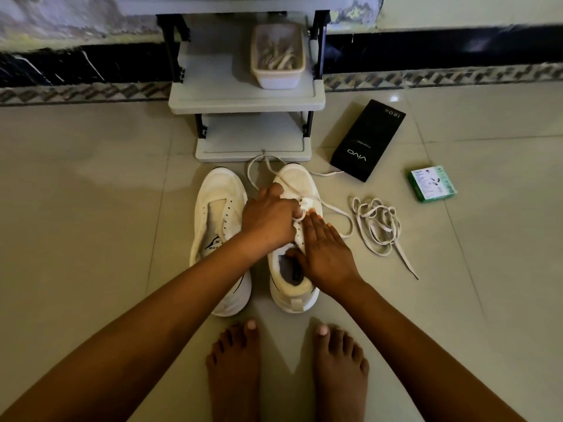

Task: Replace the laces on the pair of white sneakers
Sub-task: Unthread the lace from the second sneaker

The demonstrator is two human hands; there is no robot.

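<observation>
Two white sneakers are set side by side on the tiled floor (91,178), toes pointing toward a low grey shelf (246,99). The left sneaker (217,226) is seen without a lace. Over the right sneaker (297,233), the left hand (269,219) is held with fingers curled, pinching the lace (332,210) at the eyelets, while the right hand (324,254) is laid flat, fingers straight, along the shoe's side with its thumb at the collar. A loose lace (377,226) is heaped just right of that shoe. A black box (367,140) and a green box (432,184) lie further right; a tub (277,57) of laces is kept on the shelf.
</observation>
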